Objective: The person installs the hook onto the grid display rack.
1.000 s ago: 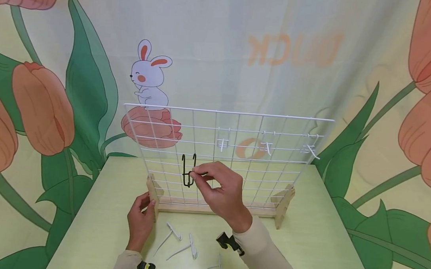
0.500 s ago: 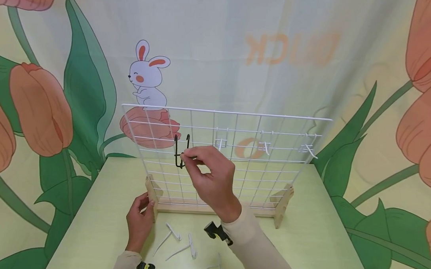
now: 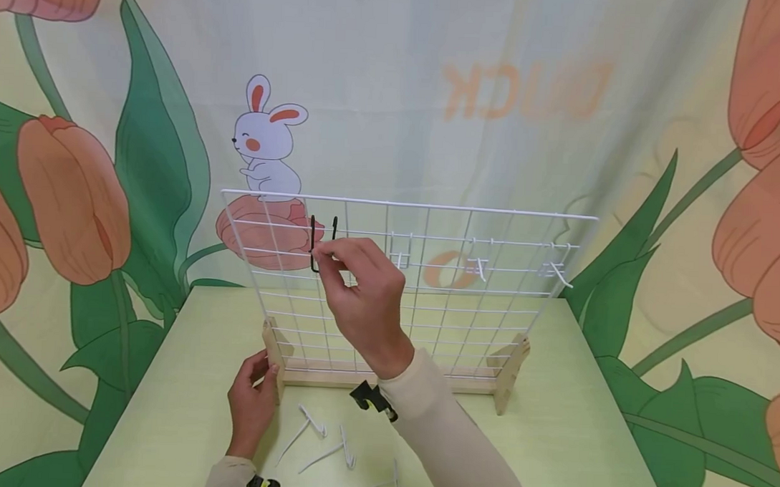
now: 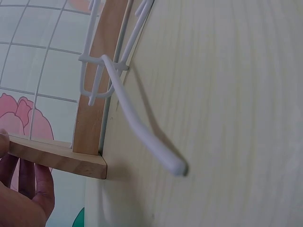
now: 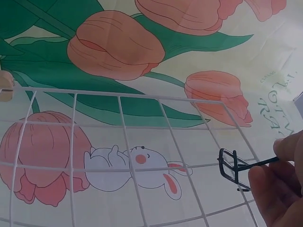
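Note:
My right hand [image 3: 369, 300] pinches a black wire hook [image 3: 313, 235] by its prong, thumb against fingertips. In the right wrist view, the hook's rectangular back [image 5: 236, 168] is by the white grid panel [image 5: 122, 123], near its top corner; whether they touch I cannot tell. The panel [image 3: 423, 206] stands upright in a wooden stand [image 3: 469, 384]. My left hand [image 3: 253, 403] grips the stand's left foot [image 4: 61, 158], thumb above and fingers below it. Three white hooks hang on the panel's right half: one left [image 3: 399, 259], one middle [image 3: 479, 267], one right [image 3: 558, 272].
On the table [image 3: 551, 435] in front of the stand lie three loose white hooks: one [image 3: 313, 421], a second [image 3: 345, 451] and a third [image 3: 395, 481]. A printed curtain [image 3: 370, 78] with tulips and a rabbit is behind the panel.
My right hand has risen and moved left, carrying the black hook from the panel's middle rows to its upper left. The left hand stays on the stand.

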Demonstrator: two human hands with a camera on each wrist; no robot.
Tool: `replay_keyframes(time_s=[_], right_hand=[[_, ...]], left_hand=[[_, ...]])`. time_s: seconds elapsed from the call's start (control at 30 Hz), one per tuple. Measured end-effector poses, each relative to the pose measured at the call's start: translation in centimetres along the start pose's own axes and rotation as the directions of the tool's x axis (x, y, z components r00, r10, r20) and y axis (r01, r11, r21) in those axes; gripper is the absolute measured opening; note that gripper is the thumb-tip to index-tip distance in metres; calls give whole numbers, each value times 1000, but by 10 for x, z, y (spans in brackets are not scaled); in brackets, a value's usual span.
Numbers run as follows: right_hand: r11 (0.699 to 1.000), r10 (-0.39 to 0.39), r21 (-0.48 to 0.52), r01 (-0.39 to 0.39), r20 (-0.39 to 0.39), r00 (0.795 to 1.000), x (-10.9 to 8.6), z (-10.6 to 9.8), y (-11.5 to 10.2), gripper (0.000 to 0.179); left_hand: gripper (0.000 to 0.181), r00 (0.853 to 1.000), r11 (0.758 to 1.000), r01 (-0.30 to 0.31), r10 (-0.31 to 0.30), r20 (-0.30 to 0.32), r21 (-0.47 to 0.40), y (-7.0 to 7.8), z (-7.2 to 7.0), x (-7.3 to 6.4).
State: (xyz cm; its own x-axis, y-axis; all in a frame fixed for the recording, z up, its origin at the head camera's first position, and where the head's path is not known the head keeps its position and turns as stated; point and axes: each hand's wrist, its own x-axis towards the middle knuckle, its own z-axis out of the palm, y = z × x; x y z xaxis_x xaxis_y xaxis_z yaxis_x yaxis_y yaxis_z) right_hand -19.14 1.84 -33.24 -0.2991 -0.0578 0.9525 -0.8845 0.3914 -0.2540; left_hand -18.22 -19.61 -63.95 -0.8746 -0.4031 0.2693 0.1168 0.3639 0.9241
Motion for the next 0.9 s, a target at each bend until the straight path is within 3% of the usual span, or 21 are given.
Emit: replay_keyframes(time_s=[0.9], right_hand=[[997,-15,-73,22,88,996,-20,12,7,16]], left_hand=[[34,1000,1000,-4,4,1,-6,1,0,0]])
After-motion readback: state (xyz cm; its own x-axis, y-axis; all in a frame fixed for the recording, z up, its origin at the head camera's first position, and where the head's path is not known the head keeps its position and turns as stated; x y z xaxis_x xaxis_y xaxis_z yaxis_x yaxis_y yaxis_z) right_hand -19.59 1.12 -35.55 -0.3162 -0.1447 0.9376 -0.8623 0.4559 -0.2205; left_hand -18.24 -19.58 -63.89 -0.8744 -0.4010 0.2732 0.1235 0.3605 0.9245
